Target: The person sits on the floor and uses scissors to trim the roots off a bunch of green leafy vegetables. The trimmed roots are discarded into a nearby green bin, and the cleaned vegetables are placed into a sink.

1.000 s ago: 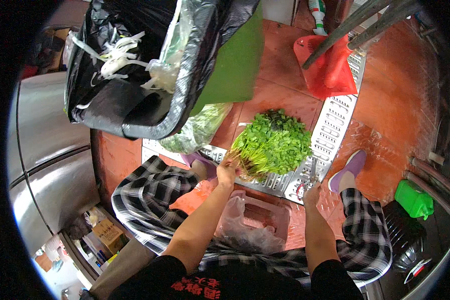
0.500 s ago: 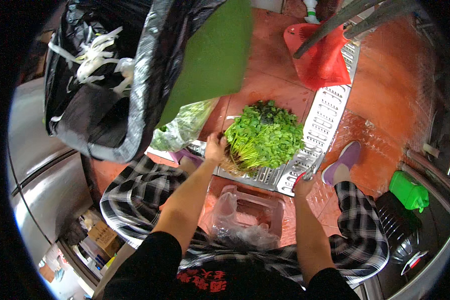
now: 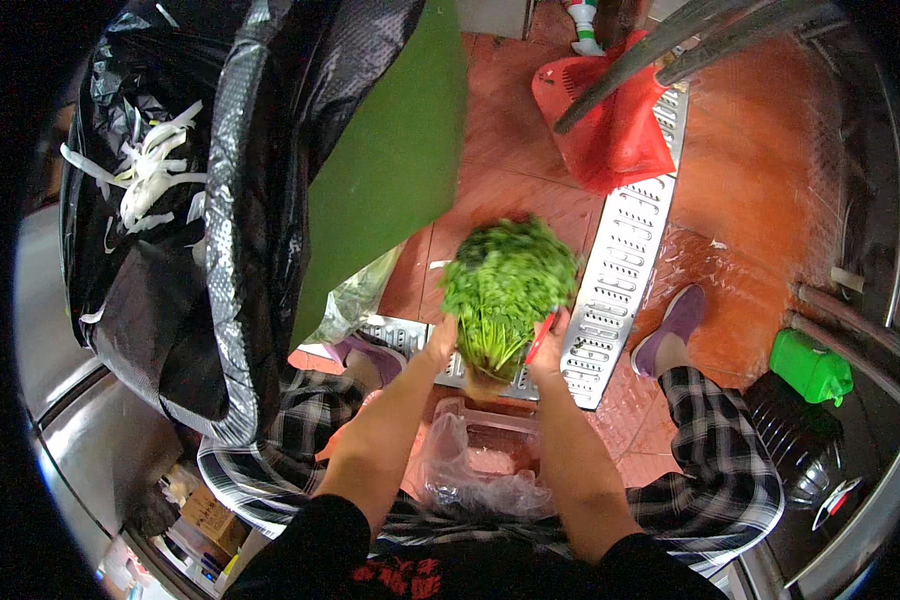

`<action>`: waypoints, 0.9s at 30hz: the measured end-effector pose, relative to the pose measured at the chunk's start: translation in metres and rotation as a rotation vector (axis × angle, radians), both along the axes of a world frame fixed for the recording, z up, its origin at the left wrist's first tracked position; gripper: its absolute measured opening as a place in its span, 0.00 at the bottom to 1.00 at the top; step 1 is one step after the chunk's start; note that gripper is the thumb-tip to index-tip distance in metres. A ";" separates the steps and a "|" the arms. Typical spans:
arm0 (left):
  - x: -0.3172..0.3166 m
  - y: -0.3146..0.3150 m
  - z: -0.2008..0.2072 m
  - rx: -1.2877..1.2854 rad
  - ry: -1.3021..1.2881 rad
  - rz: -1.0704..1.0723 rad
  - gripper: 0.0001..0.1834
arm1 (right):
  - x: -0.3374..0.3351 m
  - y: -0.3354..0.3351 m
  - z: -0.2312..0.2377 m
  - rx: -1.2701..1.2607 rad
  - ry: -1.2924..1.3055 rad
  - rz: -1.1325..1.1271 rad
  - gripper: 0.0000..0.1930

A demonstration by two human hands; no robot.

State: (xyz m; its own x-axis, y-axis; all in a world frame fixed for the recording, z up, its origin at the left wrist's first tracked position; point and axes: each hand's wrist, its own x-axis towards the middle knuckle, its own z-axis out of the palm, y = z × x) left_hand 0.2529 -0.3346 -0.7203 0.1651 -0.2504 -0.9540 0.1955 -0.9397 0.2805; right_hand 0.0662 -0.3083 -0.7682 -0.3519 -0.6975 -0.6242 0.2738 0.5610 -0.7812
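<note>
A thick bunch of leafy greens (image 3: 505,285), thin-stemmed like coriander, is clasped between my hands, its leaves away from me and its brownish root end toward me. My left hand (image 3: 443,340) grips its left side near the stems, some fingers hidden behind it. On the opposite side my right hand (image 3: 550,350) presses against the bunch while closed round a red-handled tool (image 3: 541,338), whose working end I cannot make out. Motion blurs the leaves and roots. Below my hands sits a clear plastic bag (image 3: 450,465) on a pinkish plastic basket or stool (image 3: 495,425).
A black-lined bin (image 3: 232,230) holding pale peelings stands at left, beside a green board (image 3: 390,170). Bagged greens (image 3: 355,300) lie behind it. A metal drain grate (image 3: 615,270) crosses the red tiles. A red dustpan (image 3: 610,125) and green jug (image 3: 810,367) are rightward.
The bunch has come off the floor grate and toward me, roots now pointing at me. My right hand has moved left to its side with the red-handled tool. The view has shifted slightly.
</note>
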 end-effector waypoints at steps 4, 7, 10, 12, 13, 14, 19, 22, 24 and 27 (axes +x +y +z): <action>-0.037 0.061 0.005 -0.088 0.527 0.479 0.26 | -0.004 -0.074 0.075 0.102 0.289 0.743 0.25; -0.083 0.072 0.041 -0.128 0.626 0.776 0.23 | 0.020 -0.107 0.128 0.021 0.460 1.169 0.23; -0.112 0.088 0.024 -0.229 0.779 0.692 0.27 | 0.042 -0.117 0.141 -0.126 0.439 1.367 0.26; -0.110 0.088 0.013 -0.103 0.651 0.520 0.27 | 0.044 -0.115 0.147 -0.313 0.479 1.329 0.29; -0.105 0.085 0.014 -0.045 0.583 0.437 0.28 | 0.041 -0.114 0.153 -0.375 0.531 1.234 0.28; -0.099 0.084 0.017 0.011 0.554 0.271 0.26 | 0.028 -0.114 0.160 -0.356 0.564 1.183 0.28; -0.051 0.055 0.073 0.131 0.420 -0.408 0.22 | -0.075 -0.114 0.246 -0.098 0.535 1.045 0.27; -0.038 0.017 0.078 -0.242 0.054 -0.796 0.18 | -0.160 -0.082 0.290 0.007 0.389 0.961 0.30; -0.047 -0.015 0.088 -0.408 -0.178 -0.725 0.19 | -0.181 -0.059 0.316 -0.032 0.226 0.808 0.33; -0.074 -0.049 0.083 -0.678 -0.522 -0.837 0.13 | -0.172 -0.044 0.363 0.048 0.108 0.550 0.36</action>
